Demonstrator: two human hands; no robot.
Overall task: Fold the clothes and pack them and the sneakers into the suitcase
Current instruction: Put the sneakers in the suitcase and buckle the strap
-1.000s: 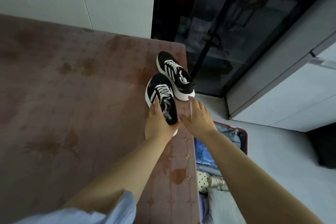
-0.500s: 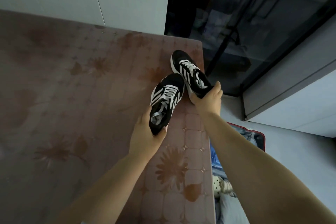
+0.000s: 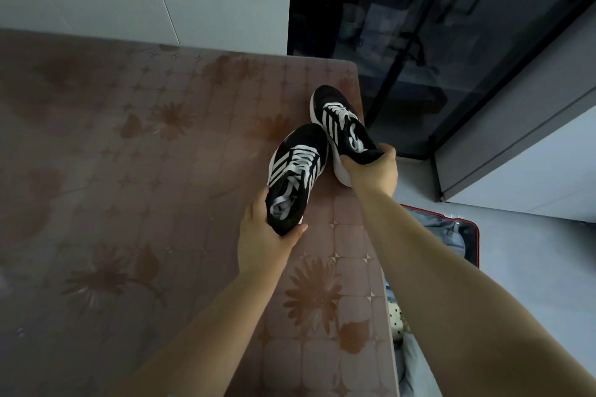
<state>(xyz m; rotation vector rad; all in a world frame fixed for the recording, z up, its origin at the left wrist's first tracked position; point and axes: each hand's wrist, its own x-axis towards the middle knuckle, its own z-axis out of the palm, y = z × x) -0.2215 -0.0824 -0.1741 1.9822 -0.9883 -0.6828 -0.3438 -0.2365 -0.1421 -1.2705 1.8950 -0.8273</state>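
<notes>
The sneaker-packing step seems in hand: the left hand [image 3: 264,242] grips one sneaker [image 3: 296,171] by its heel, the right hand [image 3: 371,171] grips the other sneaker [image 3: 342,126] likewise, both at the table [image 3: 161,171] edge, so next likely comes lowering them into the open suitcase [image 3: 476,245] beside it.

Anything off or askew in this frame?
Nothing spilled or damaged. The left hand grips the heel of the nearer black, white-striped sneaker; the right hand grips the farther matching sneaker, which sits right at the edge of the brown flower-patterned surface.
</notes>
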